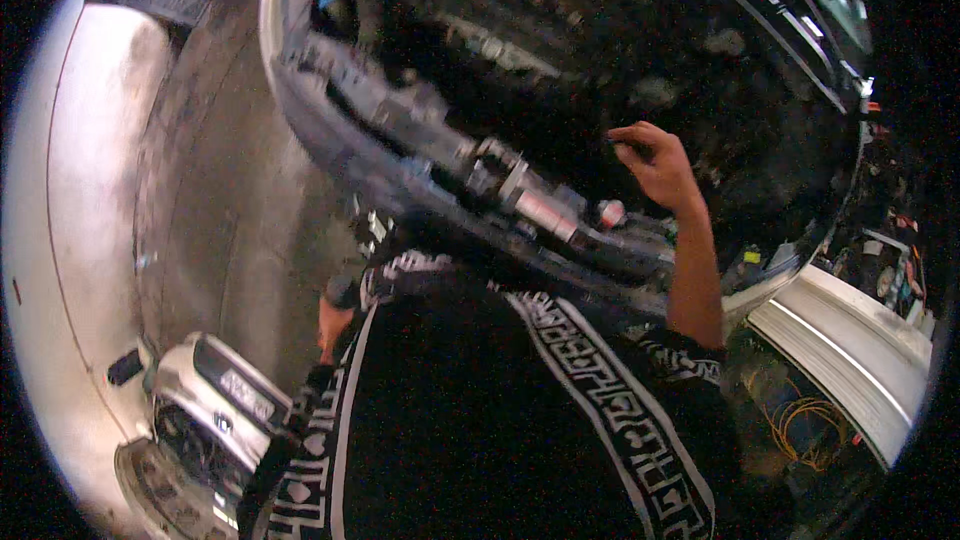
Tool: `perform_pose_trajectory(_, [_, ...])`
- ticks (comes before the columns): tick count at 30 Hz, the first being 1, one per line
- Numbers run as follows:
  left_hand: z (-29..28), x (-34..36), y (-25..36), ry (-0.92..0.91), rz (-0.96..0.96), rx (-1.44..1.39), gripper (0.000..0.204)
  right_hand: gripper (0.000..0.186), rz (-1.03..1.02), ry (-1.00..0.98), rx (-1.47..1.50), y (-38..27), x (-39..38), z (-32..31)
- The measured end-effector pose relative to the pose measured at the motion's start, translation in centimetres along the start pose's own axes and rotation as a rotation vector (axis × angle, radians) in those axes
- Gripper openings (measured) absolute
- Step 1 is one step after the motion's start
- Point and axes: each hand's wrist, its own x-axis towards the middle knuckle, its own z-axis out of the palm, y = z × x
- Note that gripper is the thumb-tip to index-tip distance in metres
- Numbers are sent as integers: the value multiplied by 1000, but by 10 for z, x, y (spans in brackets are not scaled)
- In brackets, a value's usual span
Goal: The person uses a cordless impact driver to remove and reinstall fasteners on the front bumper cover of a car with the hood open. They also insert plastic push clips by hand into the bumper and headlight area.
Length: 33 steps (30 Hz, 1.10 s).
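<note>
My right hand (655, 165) is raised over the engine bay (530, 55) of a car, above its front panel (430, 120), with fingers curled; I cannot make out whether anything small is between them. Below it are a silvery bar with a reddish label (540, 212) and a small red-and-white round cap (612, 212). My left hand (332, 330) is down beside my body, closed around a dark cylindrical object (340, 292), blurred and too unclear to name. The depths of the engine bay are dark.
A pale curved panel (90, 170) fills the left edge, with a white vehicle (200, 390) at lower left over a grey floor (230, 220). At right are a white ridged panel (840, 340), a coiled orange hose (805, 430) and cluttered items (890, 270).
</note>
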Motion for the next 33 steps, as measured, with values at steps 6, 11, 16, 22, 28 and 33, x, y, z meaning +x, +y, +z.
perform_pose_trajectory(6, [-22, 3, 72, 13, -168, 395, 81, 25, 303, 62, 262, -16, -44, 157])
perform_pose_trajectory(11, [-54, 30, 87, -37, -172, 483, 89, 25, 291, 179, 173, -33, -41, 214])
perform_pose_trajectory(16, [-80, 63, 56, -68, -171, 422, 94, 21, 210, 232, 16, -67, -5, 249])
perform_pose_trajectory(22, [-104, 96, 55, 74, 133, 573, 79, 17, 48, 206, -185, -95, 33, 292])
perform_pose_trajectory(28, [-160, 125, 130, -20, 642, 482, 64, 15, 81, 232, -353, -109, 40, 305])
perform_pose_trajectory(33, [-207, 113, 200, -141, 892, 401, 58, 14, -4, 243, -440, -124, 45, 306])
